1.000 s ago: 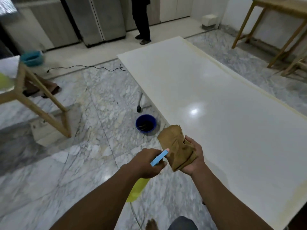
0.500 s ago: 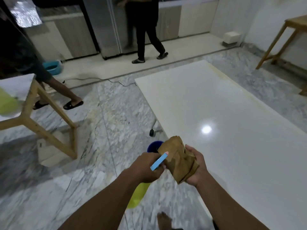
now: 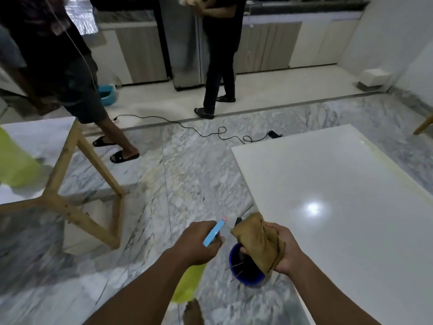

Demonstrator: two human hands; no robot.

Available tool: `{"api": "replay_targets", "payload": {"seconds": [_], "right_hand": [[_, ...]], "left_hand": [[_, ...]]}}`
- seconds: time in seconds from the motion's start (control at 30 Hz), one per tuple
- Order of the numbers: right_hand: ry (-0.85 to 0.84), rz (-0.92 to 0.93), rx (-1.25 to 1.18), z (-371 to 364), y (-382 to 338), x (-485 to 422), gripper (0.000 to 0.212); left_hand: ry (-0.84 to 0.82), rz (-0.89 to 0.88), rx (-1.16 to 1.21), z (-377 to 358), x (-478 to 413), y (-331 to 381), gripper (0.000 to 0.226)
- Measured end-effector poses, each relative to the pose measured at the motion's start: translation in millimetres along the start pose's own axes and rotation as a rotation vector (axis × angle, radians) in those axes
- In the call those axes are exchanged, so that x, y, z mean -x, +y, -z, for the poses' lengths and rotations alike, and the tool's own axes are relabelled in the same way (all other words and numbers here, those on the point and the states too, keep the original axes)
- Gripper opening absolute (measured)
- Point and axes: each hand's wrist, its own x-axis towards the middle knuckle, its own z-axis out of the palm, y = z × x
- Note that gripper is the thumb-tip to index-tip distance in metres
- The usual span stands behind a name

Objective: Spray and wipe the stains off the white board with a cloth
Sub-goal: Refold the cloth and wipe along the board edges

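The large white board (image 3: 339, 207) lies flat at the right, glossy, with a yellowish stain along its far right edge. My left hand (image 3: 199, 245) grips a spray bottle (image 3: 187, 287) with a yellow-green body and a blue trigger head, nozzle pointing up and away, left of the board. My right hand (image 3: 285, 249) holds a crumpled brown cloth (image 3: 257, 240) just off the board's near left edge, above the floor.
A blue bucket (image 3: 246, 270) stands on the marble floor under the cloth. A wooden-legged table (image 3: 77, 184) is at the left. Two people (image 3: 218, 66) stand or walk at the back, and a black cable (image 3: 199, 132) trails across the floor.
The view has tilted up and swung left, showing more of the room. A person has walked in at the left. Both hands keep their grips; bottle and cloth have drawn slightly apart.
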Motion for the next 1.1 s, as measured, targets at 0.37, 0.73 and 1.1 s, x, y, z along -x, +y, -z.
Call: {"api": "replay_targets", "payload": {"seconds": [0.37, 0.73, 1.1], "right_hand": [[0.294, 0.253, 0.301, -101.3, -172.6, -135.1, 0.036], [0.62, 0.672, 2.077, -105.1, -198.9, -331.9, 0.079], [0.57, 0.774, 2.173, -81.0, -195.3, -320.4, 0.083]], "left_hand": [[0.021, 0.068, 0.042, 82.2, -124.2, -61.5, 0.021], [-0.027, 0.123, 0.024, 99.9, -212.2, -83.5, 0.034], [-0.091, 0.141, -0.006, 90.9, -244.6, -79.1, 0.035]]}}
